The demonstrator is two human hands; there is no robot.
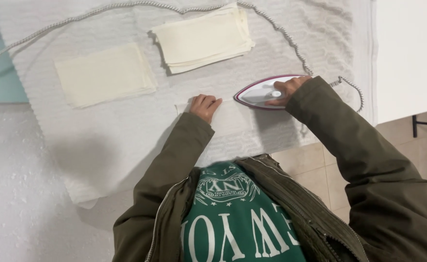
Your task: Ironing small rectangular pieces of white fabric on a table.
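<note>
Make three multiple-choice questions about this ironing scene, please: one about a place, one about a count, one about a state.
1. Where is the iron?
A. on the floor
B. on the white towel, at the right end of the cloth piece
C. on a stack

2. How many separate stacks of cream cloth lie beyond the hands?
A. two
B. four
C. none

3. What is the left hand doing?
A. hanging free
B. holding the cord
C. pressing flat on the cloth piece

Answers: 1 B, it rests on the white towel under the right hand; 2 A, a left stack and a right stack; 3 C, fingers lie spread on it.
</note>
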